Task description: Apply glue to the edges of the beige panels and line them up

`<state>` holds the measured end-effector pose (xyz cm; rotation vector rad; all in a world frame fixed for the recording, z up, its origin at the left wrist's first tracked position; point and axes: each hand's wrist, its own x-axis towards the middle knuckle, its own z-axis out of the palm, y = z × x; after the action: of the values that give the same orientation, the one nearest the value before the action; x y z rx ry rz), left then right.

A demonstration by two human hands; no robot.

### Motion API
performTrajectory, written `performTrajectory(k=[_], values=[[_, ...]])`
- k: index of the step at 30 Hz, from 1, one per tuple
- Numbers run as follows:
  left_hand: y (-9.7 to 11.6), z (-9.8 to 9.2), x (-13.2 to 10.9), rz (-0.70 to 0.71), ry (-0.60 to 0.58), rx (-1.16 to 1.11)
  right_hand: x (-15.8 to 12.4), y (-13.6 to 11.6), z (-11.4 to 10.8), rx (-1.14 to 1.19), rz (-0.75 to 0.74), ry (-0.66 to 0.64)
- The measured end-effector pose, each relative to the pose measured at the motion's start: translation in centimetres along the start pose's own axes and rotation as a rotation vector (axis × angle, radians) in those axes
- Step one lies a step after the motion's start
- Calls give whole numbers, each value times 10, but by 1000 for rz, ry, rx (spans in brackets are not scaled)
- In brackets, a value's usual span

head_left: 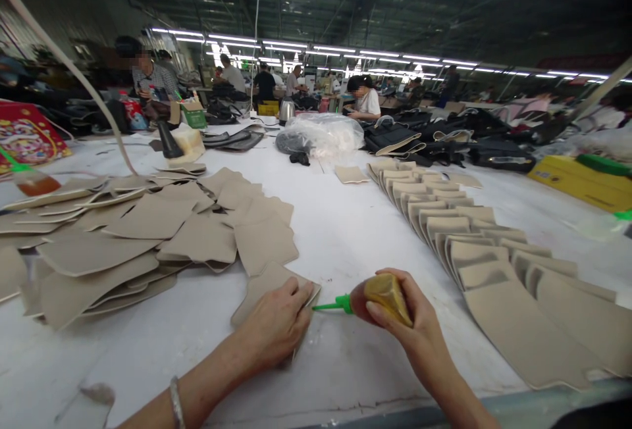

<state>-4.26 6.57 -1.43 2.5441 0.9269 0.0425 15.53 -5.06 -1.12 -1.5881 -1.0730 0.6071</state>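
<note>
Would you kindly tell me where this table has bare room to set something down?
The widest bare patch of white tabletop lies beyond the squeeze bottle, between the beige pile and the overlapping row. A smaller one lies nearer, between left hand and right hand. It is crowded at the far end, with a plastic bag and black goods.

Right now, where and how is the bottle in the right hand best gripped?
The bottle is probably best gripped around its wide body, from the right, as the right hand does: it is held nearly level, its thin green nozzle pointing left.
</note>
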Motion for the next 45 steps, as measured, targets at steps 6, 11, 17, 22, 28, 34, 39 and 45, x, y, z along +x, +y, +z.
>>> performTrajectory(k=[6,11,17,22,28,34,39,45], values=[[0,0,-3,-8,1,-24,-7,2,1,63,24,-161],[0,0,-2,-23,-8,-22,-11,1,3,70,47,-47],[0,0,-4,-23,-2,-31,-19,3,4,125,54,-198],[0,1,-4,-29,-2,-30,-23,6,5,109,84,-93],[-1,1,-2,-28,-15,-46,-27,5,7,159,83,-160],[0,1,-3,-26,-25,-51,-30,7,5,169,82,-181],[-1,3,-2,-26,-27,-41,-30,9,3,158,68,-143],[-3,3,-2,-19,-20,-35,-31,9,3,211,70,-212]])
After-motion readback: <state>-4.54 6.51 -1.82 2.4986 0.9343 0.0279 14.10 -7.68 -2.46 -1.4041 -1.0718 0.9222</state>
